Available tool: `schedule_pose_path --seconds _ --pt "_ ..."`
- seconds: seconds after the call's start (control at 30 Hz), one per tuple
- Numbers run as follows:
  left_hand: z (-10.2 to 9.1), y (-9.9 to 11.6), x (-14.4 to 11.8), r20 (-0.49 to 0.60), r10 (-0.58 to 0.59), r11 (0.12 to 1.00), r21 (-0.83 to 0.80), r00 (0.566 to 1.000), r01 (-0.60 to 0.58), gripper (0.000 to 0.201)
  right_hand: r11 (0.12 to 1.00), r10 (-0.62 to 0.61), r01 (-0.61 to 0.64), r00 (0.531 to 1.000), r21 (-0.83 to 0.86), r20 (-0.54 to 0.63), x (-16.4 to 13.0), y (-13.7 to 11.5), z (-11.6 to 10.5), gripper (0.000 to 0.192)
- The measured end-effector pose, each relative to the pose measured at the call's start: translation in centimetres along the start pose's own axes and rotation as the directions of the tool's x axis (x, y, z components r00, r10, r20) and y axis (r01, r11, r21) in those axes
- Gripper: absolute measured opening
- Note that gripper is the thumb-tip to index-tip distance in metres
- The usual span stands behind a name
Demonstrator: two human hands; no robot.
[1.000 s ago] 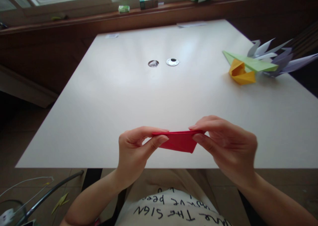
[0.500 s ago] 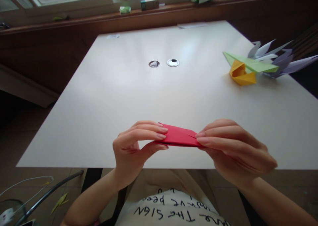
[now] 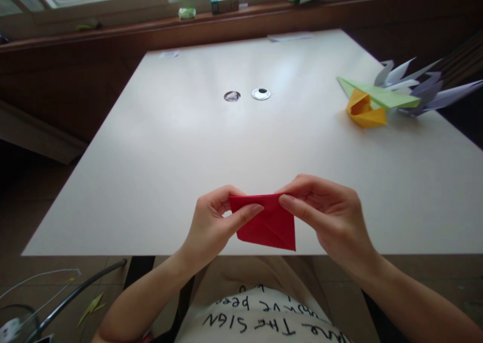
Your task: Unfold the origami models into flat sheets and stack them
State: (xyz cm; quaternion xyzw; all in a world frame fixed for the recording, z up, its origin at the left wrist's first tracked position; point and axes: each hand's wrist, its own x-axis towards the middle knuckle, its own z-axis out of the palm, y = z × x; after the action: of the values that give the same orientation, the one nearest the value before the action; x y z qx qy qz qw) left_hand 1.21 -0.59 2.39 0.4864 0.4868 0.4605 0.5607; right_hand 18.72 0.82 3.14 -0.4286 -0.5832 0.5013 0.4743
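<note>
A folded red paper (image 3: 269, 226) hangs just above the near edge of the white table (image 3: 211, 147). My left hand (image 3: 211, 227) pinches its left top corner between thumb and fingers. My right hand (image 3: 328, 215) grips its top edge from the right. The paper's upper edge is level and its body slopes down toward me, with diagonal creases showing on its face.
Folded paper pieces lie at the table's far right: a yellow one (image 3: 364, 111), a green one (image 3: 379, 95) and pale purple ones (image 3: 426, 89). Two round metal grommets (image 3: 261, 93) sit mid-table. Small boxes (image 3: 225, 4) stand on the window ledge. A chair frame (image 3: 71, 295) is at lower left.
The red paper lay nearly flat half a second ago; now it is turned so its face tilts toward me. Both hands have drawn closer together along its top edge.
</note>
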Motion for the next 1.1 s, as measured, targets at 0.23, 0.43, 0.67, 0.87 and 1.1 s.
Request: schedule_pose_path --seconds 0.23,0.43,0.67,0.87,1.1 --pt "0.3 -0.5 0.6 0.075 -0.102 0.977 -0.181 0.992 0.114 0.007 1.000 0.002 -0.002 0.999 0.019 -0.041 0.2 0.1 0.1 0.003" --pt "0.5 -0.8 0.7 0.125 -0.154 0.963 -0.203 0.980 0.177 0.016 0.999 -0.023 0.021 0.998 -0.038 -0.054 0.2 0.2 0.3 0.003" --pt "0.7 -1.3 0.7 0.149 -0.214 0.938 -0.243 0.965 0.246 0.022 0.999 -0.033 0.031 0.995 -0.026 -0.093 0.4 0.5 0.3 0.004" --pt "0.9 -1.3 0.5 0.123 -0.221 0.942 -0.229 0.967 0.244 0.018 0.997 -0.038 0.031 0.994 -0.066 -0.099 0.2 0.7 0.5 0.004" --pt "1.5 -2.2 0.5 -0.030 -0.119 0.945 -0.311 0.992 0.104 0.020 0.992 -0.036 0.065 0.966 0.106 -0.257 0.7 1.6 0.6 0.007"
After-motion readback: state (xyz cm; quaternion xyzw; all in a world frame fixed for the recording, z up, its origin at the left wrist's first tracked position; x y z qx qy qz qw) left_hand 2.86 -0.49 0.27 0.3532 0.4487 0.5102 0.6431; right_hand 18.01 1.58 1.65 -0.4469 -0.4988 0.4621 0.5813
